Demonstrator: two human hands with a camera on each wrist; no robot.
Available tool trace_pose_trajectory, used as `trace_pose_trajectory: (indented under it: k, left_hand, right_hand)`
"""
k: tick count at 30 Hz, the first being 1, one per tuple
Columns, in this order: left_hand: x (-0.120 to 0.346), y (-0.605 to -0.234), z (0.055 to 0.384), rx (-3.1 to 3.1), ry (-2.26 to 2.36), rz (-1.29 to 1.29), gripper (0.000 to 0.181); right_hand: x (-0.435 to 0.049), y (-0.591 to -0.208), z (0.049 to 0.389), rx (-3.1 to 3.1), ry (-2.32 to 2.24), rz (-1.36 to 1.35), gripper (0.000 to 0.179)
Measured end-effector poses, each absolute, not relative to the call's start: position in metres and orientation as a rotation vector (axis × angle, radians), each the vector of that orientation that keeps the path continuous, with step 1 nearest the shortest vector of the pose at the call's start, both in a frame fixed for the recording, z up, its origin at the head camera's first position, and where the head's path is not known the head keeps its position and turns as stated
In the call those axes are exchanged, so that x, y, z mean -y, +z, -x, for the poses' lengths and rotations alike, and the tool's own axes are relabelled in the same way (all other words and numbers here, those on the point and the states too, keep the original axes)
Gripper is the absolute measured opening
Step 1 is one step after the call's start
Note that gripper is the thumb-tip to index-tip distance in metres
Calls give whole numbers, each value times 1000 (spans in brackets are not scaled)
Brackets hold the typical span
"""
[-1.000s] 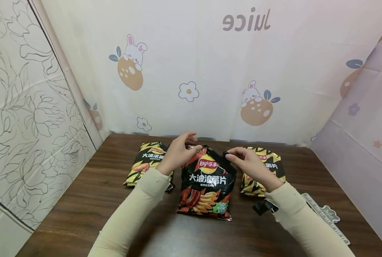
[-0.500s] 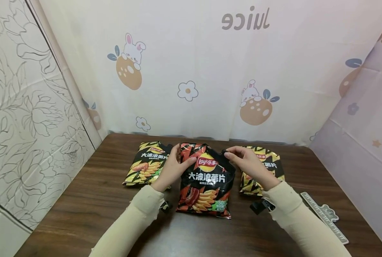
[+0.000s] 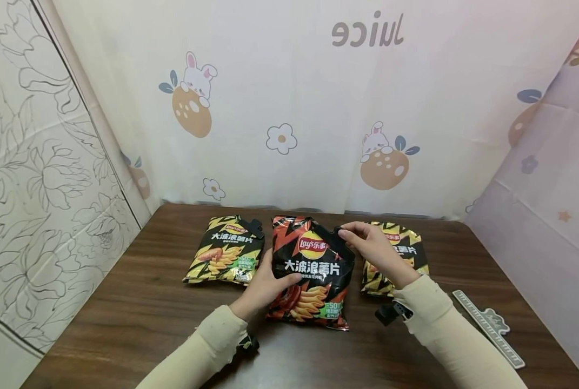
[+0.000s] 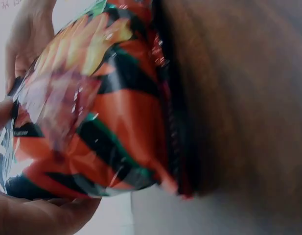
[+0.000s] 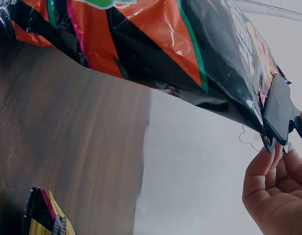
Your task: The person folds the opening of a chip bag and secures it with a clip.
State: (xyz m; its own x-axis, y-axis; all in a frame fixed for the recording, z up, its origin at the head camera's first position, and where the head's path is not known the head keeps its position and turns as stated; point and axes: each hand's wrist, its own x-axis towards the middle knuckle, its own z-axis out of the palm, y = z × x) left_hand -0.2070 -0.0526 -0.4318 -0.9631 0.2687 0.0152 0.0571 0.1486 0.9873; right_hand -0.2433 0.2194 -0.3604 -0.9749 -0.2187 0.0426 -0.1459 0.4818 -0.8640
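Note:
A red-and-black bag of potato chips (image 3: 313, 270) stands nearly upright at the middle of the table, its lower edge near the tabletop. A black bag clip (image 3: 332, 237) sits across its upper right corner. My right hand (image 3: 378, 253) pinches the end of that clip between thumb and fingers, as the right wrist view shows on the dark clip (image 5: 279, 107). My left hand (image 3: 265, 285) holds the bag's left side, thumb over the front and fingers behind. In the left wrist view, the puffed bag (image 4: 121, 117) lies between the thumb and the other fingers (image 4: 43, 213).
To the left lies a yellow-and-black chip bag (image 3: 221, 256) with a black clip (image 3: 254, 227) on its upper right corner. Another yellow-and-black bag (image 3: 413, 246) lies to the right, partly behind my right hand. A pale ruler (image 3: 488, 327) rests near the right table edge.
My left hand has moved down from the bag's top left to its left side and now holds it there. My right hand has stayed at the clip.

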Motion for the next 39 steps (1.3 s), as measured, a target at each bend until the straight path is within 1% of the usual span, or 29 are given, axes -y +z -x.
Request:
trace_pose_trajectory:
  k: [8,16,21,28,33,39]
  left_hand:
    - [52,-441,200,-2288,1853,-294,94]
    - [52,-444,199,-2274,1882,-339,85]
    - [52,-443,200,-2295,1861,-359,84]
    - [51,-442,198,-2288,1864,-358,84]
    - [50,-443,197,-2265,1903,-374,84]
    - [49,-443,197,-2272,1917,-392,74]
  right_hand:
    - [-217,-363,245,-2649,-1555,293,49]
    - [-215,-366,246,-2601,-1631,245,49]
    - [-217,-367,243,-2579,-1659,225,53]
    - [-225,-375,240,-2518,-1726,263,56]
    - [-231,-387,232,-2500,-1766,237,61]
    - [-229,-407,213,-2415,-1851,163,60]
